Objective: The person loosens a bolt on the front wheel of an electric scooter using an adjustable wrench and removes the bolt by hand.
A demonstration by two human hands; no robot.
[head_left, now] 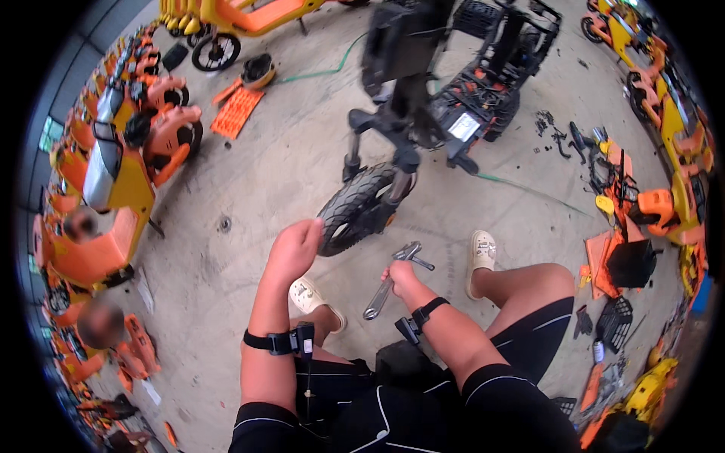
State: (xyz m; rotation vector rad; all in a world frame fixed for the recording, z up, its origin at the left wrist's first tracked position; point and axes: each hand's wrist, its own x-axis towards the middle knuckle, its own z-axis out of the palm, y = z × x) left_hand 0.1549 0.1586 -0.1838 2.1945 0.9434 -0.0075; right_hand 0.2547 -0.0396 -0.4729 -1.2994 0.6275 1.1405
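Wrench [379, 297]; silver-grey; in R grip [401, 276]

A metal wrench [377, 300] is gripped in the right hand [402, 278] near the front wheel [355, 202] of a stripped scooter [483, 94]. The left hand [300, 245] is held by the tyre; whether it is touched cannot be told. Orange panels [238, 113] are strewn across the floor [204, 302], and yellow-orange scooters [113, 192] are parked along both sides.

A silvery wrench [379, 298] slants through the right hand [402, 277], near a black-tyred front wheel [349, 204].
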